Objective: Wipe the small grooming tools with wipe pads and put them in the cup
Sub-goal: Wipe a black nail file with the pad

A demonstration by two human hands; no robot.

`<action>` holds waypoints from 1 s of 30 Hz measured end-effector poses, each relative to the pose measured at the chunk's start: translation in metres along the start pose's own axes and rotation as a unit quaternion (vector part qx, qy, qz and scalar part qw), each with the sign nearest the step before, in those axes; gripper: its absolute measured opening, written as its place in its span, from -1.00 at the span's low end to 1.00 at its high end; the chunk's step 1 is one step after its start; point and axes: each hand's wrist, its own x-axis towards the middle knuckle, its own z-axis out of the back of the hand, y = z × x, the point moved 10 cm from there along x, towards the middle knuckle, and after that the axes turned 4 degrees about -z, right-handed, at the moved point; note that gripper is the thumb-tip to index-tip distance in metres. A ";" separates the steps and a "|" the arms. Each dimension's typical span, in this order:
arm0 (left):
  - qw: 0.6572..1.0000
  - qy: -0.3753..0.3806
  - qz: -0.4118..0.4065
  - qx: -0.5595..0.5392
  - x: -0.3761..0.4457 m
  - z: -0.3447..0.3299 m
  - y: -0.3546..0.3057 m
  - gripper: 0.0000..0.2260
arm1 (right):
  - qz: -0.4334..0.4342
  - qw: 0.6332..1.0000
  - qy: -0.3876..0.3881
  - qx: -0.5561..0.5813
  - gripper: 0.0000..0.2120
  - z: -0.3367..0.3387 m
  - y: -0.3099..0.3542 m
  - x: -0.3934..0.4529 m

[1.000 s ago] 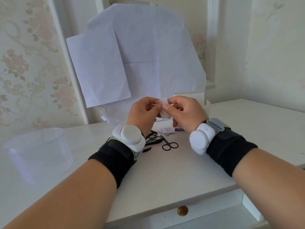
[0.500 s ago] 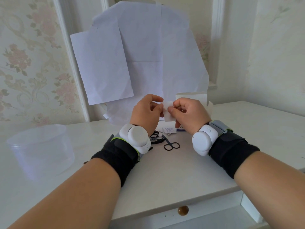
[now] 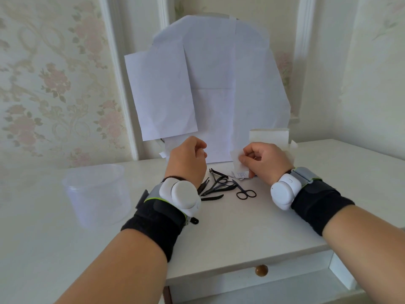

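Hands have parted: our right hand (image 3: pixel 266 160) now pinches the wipe pad (image 3: pixel 237 160) alone, while our left hand (image 3: pixel 186 160) has drawn away, fingers curled on nothing we can see. Grooming tools (image 3: pixel 221 186) lie unwiped on the table (image 3: pixel 241 227); cup (image 3: pixel 96 194) waits well left.

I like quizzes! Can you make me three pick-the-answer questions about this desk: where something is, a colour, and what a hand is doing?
1. Where is the cup?
A. left of the tools
B. right of the tools
C. in the drawer

2. What colour are the scissors?
A. red
B. black
C. yellow

3. What does the right hand do?
A. lies flat
B. grips the cup
C. pinches a wipe

Answers: 1 A, the cup stands left of the tools. 2 B, their loops are black. 3 C, its fingers pinch the wipe.
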 end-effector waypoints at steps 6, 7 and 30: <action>0.998 0.049 0.009 0.032 -0.017 0.002 0.012 -0.79 | 0.005 0.999 0.021 -0.033 -0.81 -0.005 0.002 -0.005; 0.998 0.054 0.007 0.036 -0.019 0.001 0.011 -0.79 | 0.005 0.999 0.028 -0.037 -0.81 -0.007 0.003 -0.005; 0.926 0.157 0.022 0.343 -0.044 -0.023 0.018 -0.74 | 0.010 0.998 0.065 -0.020 -0.82 -0.014 0.004 -0.008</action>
